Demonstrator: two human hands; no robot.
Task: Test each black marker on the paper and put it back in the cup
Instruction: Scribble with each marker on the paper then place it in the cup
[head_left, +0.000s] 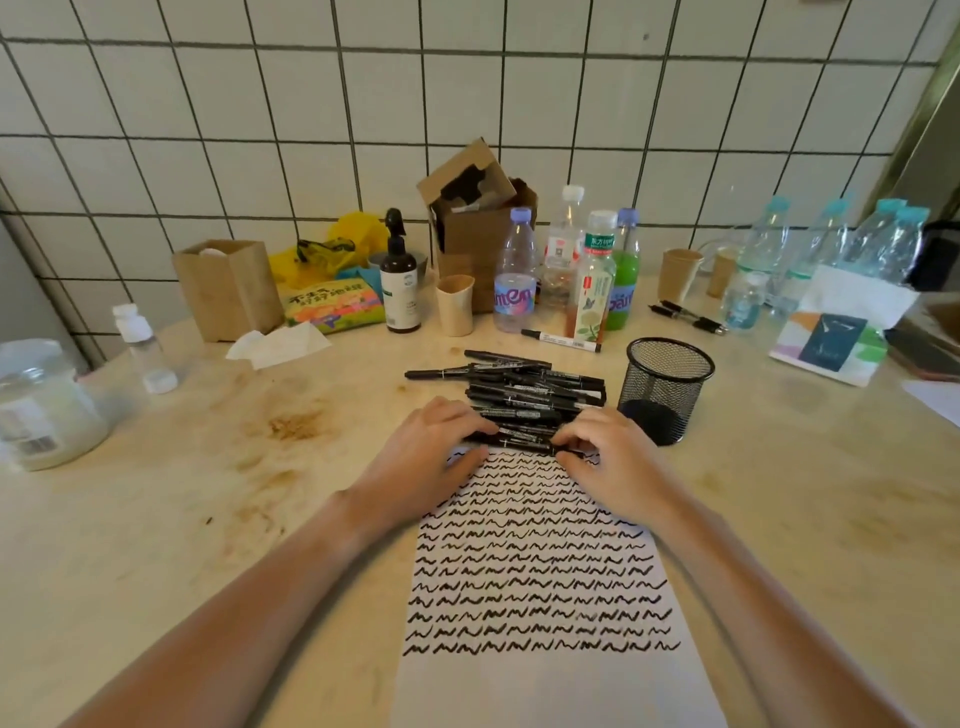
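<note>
Black markers (524, 395) lie in a loose heap on the bench (208, 467), just beyond the top edge of the paper (540, 571); all capped, slim black barrels with white label print, mostly lying left-right; one sticks out to the left of the heap. Paper is white, portrait, covered in rows of short black squiggles from top down to about three quarters; bottom strip blank. Cup (666, 389) is a black wire-mesh pot, upright, just right of the heap, nothing visible inside.

Left hand (431, 441) sits at the near left end of the heap, fingers curled onto the nearest marker (519, 442); right hand (608, 452) at the near right end, fingertips pinching the same marker's right end; that marker lies across the paper's top edge, touching the heap.

One more marker with a white barrel (561, 340) lies apart behind the heap; two black pens (685, 316) further right. Behind: several plastic bottles (566, 270), paper cups (455, 304), brown cardboard box (478, 223), dark spray bottle (399, 275), tiled wall (467, 104). Bench surface is pale with brown stains at left.
</note>
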